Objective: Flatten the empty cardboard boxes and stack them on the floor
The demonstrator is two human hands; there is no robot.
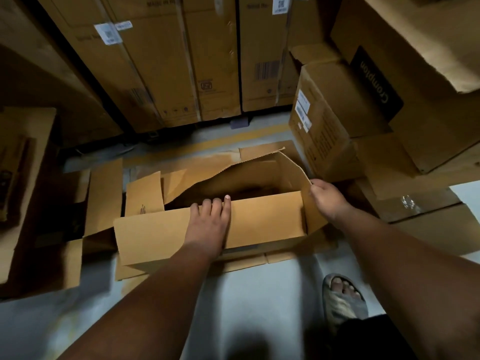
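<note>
An open brown cardboard box [265, 219] stands on the floor in front of me, its far wall bent and sagging inward. My left hand [210, 219] lies flat on the near wall, fingers straight and reaching over its top edge. My right hand [328, 200] grips the box's right end panel at the upper corner, fingers curled round the edge. Flat cardboard sheets [181, 167] lie under and behind the box. The inside of the box is dark.
Tall stacked cartons [181, 61] line the back. A labelled box [319, 120] and a Crompton carton [376, 84] crowd the right. Loose cardboard [33, 203] lies at the left. My sandalled foot [342, 300] stands on the grey floor [259, 294] at the lower right.
</note>
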